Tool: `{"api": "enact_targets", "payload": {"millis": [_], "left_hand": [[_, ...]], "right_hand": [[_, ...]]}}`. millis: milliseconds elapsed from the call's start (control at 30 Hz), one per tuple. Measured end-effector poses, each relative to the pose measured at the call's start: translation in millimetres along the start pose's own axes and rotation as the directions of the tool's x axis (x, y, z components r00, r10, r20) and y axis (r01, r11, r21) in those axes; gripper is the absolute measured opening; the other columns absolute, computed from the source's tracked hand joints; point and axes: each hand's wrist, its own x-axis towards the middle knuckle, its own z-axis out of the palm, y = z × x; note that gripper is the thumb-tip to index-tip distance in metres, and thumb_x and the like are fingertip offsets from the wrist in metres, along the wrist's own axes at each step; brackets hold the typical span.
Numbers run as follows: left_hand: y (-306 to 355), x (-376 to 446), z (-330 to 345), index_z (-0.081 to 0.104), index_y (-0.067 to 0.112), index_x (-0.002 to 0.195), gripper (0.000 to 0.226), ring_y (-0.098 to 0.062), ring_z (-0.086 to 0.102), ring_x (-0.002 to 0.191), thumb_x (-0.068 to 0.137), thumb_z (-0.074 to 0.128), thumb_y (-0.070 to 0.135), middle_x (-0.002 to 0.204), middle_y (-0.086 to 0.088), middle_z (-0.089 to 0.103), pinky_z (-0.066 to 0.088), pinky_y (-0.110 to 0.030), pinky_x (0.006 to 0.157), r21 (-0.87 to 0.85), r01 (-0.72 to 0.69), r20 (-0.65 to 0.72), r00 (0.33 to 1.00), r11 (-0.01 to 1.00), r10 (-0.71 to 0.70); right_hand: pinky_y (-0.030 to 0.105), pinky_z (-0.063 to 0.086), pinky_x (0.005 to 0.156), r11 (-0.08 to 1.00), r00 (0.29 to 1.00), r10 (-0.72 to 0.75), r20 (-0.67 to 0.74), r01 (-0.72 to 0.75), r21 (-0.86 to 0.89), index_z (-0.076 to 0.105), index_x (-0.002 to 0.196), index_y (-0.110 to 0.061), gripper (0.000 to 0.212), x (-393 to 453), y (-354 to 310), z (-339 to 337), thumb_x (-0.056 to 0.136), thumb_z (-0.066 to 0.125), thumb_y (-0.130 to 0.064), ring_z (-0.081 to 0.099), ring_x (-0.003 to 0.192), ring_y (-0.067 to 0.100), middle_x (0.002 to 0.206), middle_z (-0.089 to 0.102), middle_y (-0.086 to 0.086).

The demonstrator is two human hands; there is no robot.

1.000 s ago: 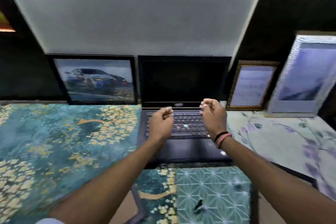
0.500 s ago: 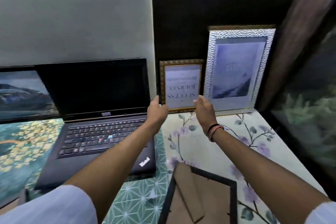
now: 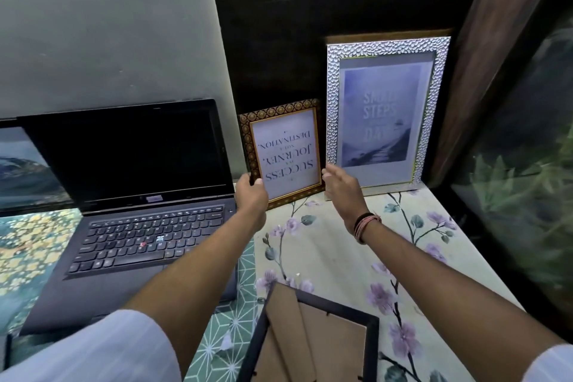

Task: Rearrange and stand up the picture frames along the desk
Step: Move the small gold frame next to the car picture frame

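Observation:
A small gold-patterned frame leans against the dark wall with its "Success" text upside down. My left hand grips its lower left edge. My right hand is at its lower right corner, fingers apart, touching or nearly touching it. To the right stands a tall silver hammered frame, upright against the wall. A black frame lies face down at the near edge of the desk. A car picture frame stands at the far left, partly behind the laptop.
An open black laptop sits on the desk left of my hands. Floral covering lies under the frames, and a teal and gold mat lies at left. A dark wooden panel and a glass surface close off the right side.
My view swung right from the laptop to the frames. Both hands reached forward from above the keyboard to the small gold frame, and my left hand took hold of its edge.

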Motion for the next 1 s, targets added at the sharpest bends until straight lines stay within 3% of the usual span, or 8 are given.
{"api": "enact_targets", "payload": {"millis": [100, 233, 333, 433, 633, 767, 900, 1000], "left_hand": [[-8.2, -12.0, -12.1, 0.058, 0.017, 0.113, 0.02, -0.025, 0.065, 0.11, 0.108, 0.04, 0.01, 0.12, -0.008, 0.067, 0.053, -0.028, 0.086, -0.101, 0.001, -0.011, 1.0, 0.995, -0.002], [-17.8, -24.4, -35.2, 0.048, 0.012, 0.148, 0.04, -0.023, 0.061, 0.12, 0.109, 0.04, 0.009, 0.134, -0.006, 0.062, 0.052, -0.035, 0.103, -0.196, 0.008, -0.008, 1.0, 0.981, -0.01], [-22.0, -23.9, -55.5, 0.06, 0.015, 0.133, 0.03, -0.025, 0.069, 0.115, 0.108, 0.044, 0.011, 0.126, -0.007, 0.07, 0.058, -0.04, 0.098, -0.186, -0.013, 0.05, 0.999, 0.982, 0.023], [-15.8, -25.8, -71.9, 0.066, 0.017, 0.12, 0.024, -0.026, 0.072, 0.113, 0.107, 0.047, 0.013, 0.12, -0.008, 0.074, 0.062, -0.045, 0.092, -0.148, -0.078, 0.131, 0.986, 0.986, 0.098], [6.0, -33.9, -101.4, 0.063, 0.012, 0.13, 0.038, -0.023, 0.07, 0.114, 0.097, 0.067, 0.031, 0.121, -0.007, 0.073, 0.058, -0.039, 0.097, -0.119, -0.269, 0.069, 0.958, 0.956, 0.278], [-1.1, -60.3, -126.9, 0.045, 0.013, 0.143, 0.061, -0.016, 0.06, 0.119, 0.092, 0.075, 0.03, 0.129, -0.002, 0.062, 0.048, -0.024, 0.093, -0.303, -0.088, 0.05, 0.993, 0.949, 0.108], [-7.0, -73.6, -161.5, 0.062, 0.013, 0.116, 0.017, -0.024, 0.065, 0.094, 0.099, 0.064, 0.013, 0.108, -0.008, 0.071, 0.056, -0.035, 0.084, -0.495, 0.077, 0.221, 0.974, 0.866, 0.04], [-5.2, -67.1, -211.8, 0.055, 0.002, 0.124, 0.022, -0.022, 0.075, 0.087, 0.102, 0.055, 0.001, 0.112, -0.013, 0.07, 0.064, -0.041, 0.084, -0.6, 0.098, 0.186, 0.982, 0.794, 0.019]], "right_hand": [[0.029, 0.039, 0.11, 0.998, 0.997, -0.056, -0.054, 0.056, -0.008, 0.053, 0.146, -0.012, 0.046, -2.3, 2.2, 1.2, 0.102, 0.048, -0.023, 0.052, 0.133, 0.018, 0.145, 0.058, 0.003], [0.029, 0.047, 0.1, 0.997, 0.994, -0.074, -0.085, 0.074, -0.006, 0.06, 0.138, -0.012, 0.042, -3.2, 6.9, 4.8, 0.099, 0.058, -0.027, 0.059, 0.111, 0.013, 0.121, 0.065, -0.001], [0.029, 0.051, 0.086, 0.993, 0.995, -0.077, -0.062, 0.082, 0.081, 0.066, 0.124, -0.01, 0.036, -3.0, 5.5, 8.3, 0.094, 0.069, -0.03, 0.059, 0.091, 0.011, 0.104, 0.066, -0.001], [0.024, 0.056, 0.074, 0.965, 0.998, -0.054, 0.022, 0.046, 0.257, 0.061, 0.128, -0.003, 0.035, -2.6, -3.0, 10.7, 0.096, 0.066, -0.017, 0.065, 0.096, 0.02, 0.112, 0.07, 0.008], [0.054, 0.052, 0.101, 0.823, 1.0, 0.012, -0.028, 0.006, 0.568, 0.064, 0.108, -0.009, 0.011, -23.6, -33.6, 37.9, 0.1, 0.056, -0.01, 0.065, 0.101, 0.028, 0.111, 0.07, 0.014], [0.061, 0.044, 0.101, 0.704, 0.986, 0.164, -0.027, -0.097, 0.704, 0.055, 0.097, -0.014, 0.006, -51.9, -54.0, 84.8, 0.103, 0.053, -0.015, 0.06, 0.108, 0.033, 0.112, 0.065, 0.019], [0.045, 0.05, 0.101, 0.708, 0.973, 0.207, 0.106, -0.223, 0.67, 0.055, 0.102, -0.018, 0.01, -90.3, -58.6, 158.5, 0.105, 0.047, -0.014, 0.052, 0.135, 0.039, 0.126, 0.06, 0.019], [0.051, 0.046, 0.106, 0.614, 0.95, 0.232, 0.21, -0.31, 0.726, 0.058, 0.112, -0.01, 0.02, -115.4, -53.8, 203.9, 0.093, 0.064, -0.009, 0.064, 0.111, 0.027, 0.113, 0.067, 0.012]]}}
